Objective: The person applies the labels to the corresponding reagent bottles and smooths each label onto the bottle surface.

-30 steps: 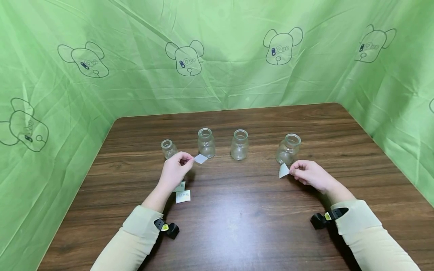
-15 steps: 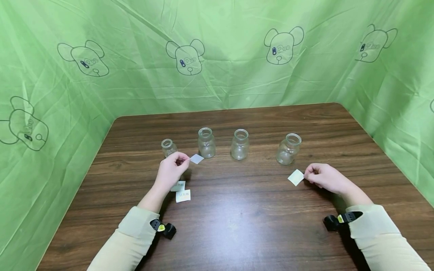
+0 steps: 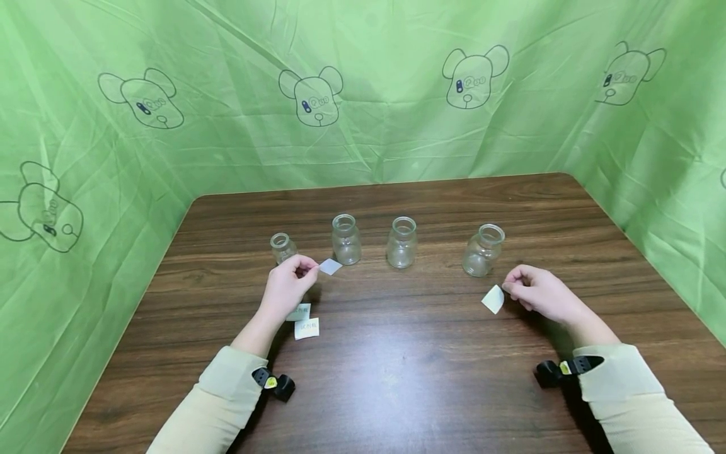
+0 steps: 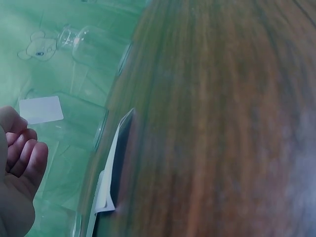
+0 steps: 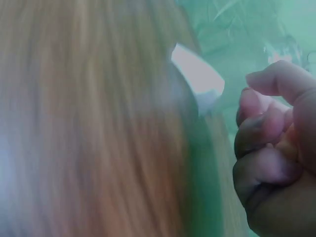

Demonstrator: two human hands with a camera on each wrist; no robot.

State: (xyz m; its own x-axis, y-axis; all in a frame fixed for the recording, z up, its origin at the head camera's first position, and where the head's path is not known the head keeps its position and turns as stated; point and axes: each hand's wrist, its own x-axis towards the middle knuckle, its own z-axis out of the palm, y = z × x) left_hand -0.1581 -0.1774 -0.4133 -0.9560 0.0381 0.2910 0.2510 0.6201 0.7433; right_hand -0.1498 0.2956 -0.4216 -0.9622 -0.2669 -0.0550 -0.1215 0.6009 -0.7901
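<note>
My left hand (image 3: 286, 284) pinches a small white label (image 3: 331, 267) by one corner, in front of the left jars. In the left wrist view that label (image 4: 42, 109) looks plain white and overlaps a glass jar (image 4: 74, 121). My right hand (image 3: 539, 296) has thumb and forefinger together at the curled edge of another white label (image 3: 492, 300), just in front of the rightmost glass jar (image 3: 479, 257). That label (image 5: 198, 71) looks bent in the right wrist view, with a narrow gap showing beside the fingertips. Two labels with writing, one the nearer label (image 3: 307, 328), lie below my left hand.
Two more open glass jars, the left one (image 3: 346, 243) and the middle one (image 3: 401, 246), stand upright along the brown wooden table (image 3: 386, 378). A smaller jar (image 3: 282, 243) is partly hidden behind my left hand. Green cloth (image 3: 374, 145) hangs around the table.
My right hand has drawn its label right and towards the front, away from the rightmost jar, then shifted slightly back left; the label's edge now curls. My left hand moved slightly left with its label.
</note>
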